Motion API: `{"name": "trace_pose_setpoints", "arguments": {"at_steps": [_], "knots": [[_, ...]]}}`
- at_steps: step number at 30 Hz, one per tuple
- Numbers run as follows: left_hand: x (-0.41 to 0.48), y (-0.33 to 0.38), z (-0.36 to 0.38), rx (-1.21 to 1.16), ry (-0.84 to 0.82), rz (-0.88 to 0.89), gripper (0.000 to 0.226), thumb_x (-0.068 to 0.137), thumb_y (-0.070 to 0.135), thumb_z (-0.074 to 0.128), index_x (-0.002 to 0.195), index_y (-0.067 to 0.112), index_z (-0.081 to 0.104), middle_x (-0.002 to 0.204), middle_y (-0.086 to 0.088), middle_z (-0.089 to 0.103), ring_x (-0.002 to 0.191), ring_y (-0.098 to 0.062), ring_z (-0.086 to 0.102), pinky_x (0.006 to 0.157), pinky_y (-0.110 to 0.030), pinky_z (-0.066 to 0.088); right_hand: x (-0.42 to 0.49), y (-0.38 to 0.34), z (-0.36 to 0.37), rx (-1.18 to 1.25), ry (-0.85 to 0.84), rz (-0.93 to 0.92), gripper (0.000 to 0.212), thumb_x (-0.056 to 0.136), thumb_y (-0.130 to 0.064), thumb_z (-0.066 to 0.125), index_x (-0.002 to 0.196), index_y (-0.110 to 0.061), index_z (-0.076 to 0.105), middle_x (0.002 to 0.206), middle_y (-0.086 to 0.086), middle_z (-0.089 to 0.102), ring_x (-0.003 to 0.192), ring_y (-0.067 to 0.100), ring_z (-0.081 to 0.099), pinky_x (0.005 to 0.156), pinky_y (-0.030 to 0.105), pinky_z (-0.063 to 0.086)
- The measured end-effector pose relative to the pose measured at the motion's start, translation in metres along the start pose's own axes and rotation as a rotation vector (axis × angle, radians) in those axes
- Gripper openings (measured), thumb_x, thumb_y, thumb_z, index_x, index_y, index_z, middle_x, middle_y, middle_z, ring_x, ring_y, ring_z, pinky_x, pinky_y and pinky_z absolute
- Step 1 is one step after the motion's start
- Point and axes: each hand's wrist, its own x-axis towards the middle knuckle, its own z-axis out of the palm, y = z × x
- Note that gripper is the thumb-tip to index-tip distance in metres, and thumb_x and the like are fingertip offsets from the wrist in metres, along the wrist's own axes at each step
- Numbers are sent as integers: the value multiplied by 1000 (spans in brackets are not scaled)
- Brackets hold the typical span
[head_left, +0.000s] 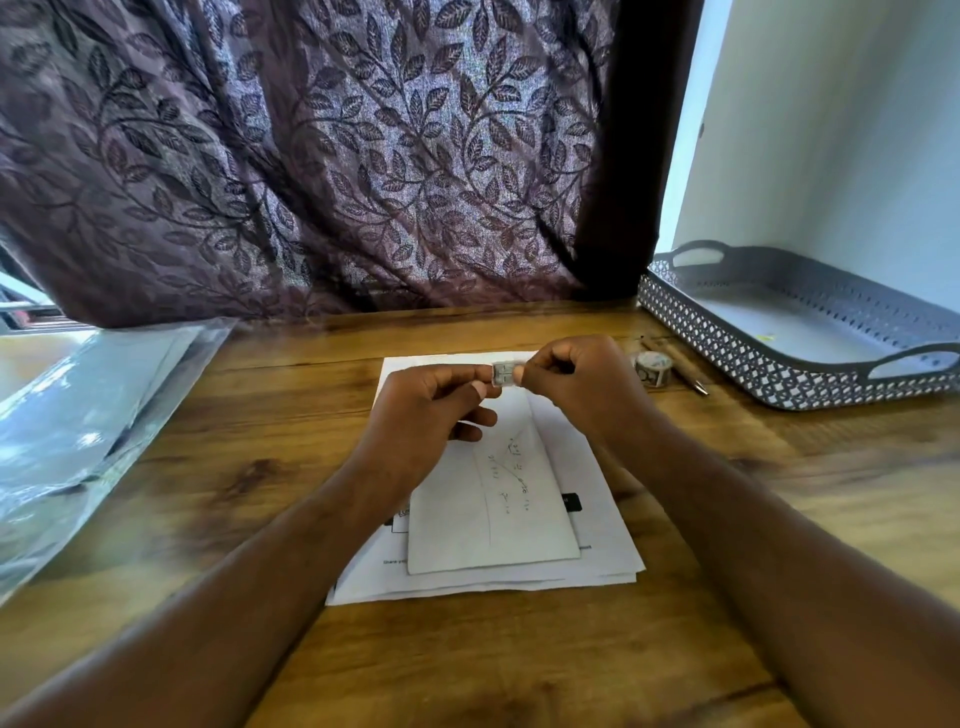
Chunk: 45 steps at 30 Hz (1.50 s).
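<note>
A stack of clear plastic sleeves (78, 415) lies at the left edge of the wooden bench (249, 519), out of the working area. The left hand (426, 410) pinches one end of a small two-panel sticker strip (503, 375), probably stamps. The strip is held in the air just above the far end of a white envelope (498, 519), likely so one panel can be torn or peeled off for it. The envelope rests on printed sheets (597, 540) and bears handwriting too small to read. The right hand (576, 384) pinches the other end. Further right lie a patterned roll (649, 368), a pen (680, 369) and a grey perforated tray (727, 358), all within reach.
</note>
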Motion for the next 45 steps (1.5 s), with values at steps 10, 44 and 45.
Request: {"name": "trace_pose_setpoints", "arguments": {"at_steps": [10,44,45], "knots": [[43,-3,-10,601,66,155,23,90,30,73,111,21,73,110,8,72,86,0,62,71,-15,43,47,18,-18,166,43,380,27,91,-17,71,65,-8,69,56,5,62,53,19,52,53,34,42],[34,-20,5,1254,-104,158,85,77,90,36,140,35,51,149,7,43,142,-16,34,122,-56,8,59,16,0,-13,-216,337,19,90,-22,74,84,-4,74,69,12,71,43,18,58,45,25,45],[34,-21,5,1268,-92,187,84,77,89,36,140,34,52,148,7,43,141,-17,35,122,-55,8,57,14,0,-60,-234,369,20,89,-22,75,83,-3,74,64,11,68,38,15,52,44,22,42]]}}
